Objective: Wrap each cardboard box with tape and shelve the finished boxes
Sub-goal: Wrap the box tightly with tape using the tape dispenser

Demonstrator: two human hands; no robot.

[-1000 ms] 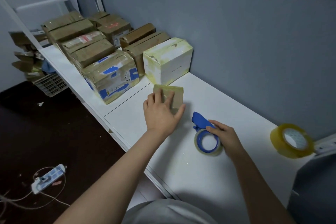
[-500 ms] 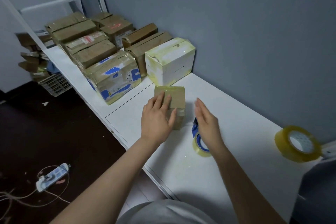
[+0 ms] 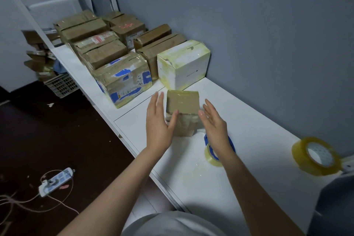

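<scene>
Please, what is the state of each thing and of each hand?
small cardboard box: taped, upright, between hands
left hand: open, thumb on box
right hand: open, beside box
blue tape dispenser: lying flat, unheld
yellow tape roll: on edge, unheld
white box: closed, taped

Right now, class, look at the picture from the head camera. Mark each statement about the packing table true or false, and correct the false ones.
1. The small brown box stands on the white table between the left hand and the right hand. True.
2. The right hand grips the blue tape dispenser. False: its fingers are straight beside the box, and the dispenser lies on the table under the wrist.
3. A yellowish tape roll sits near the table's right end. True.
4. The white box is stacked on the small brown box. False: it stands on the table behind it.
</scene>
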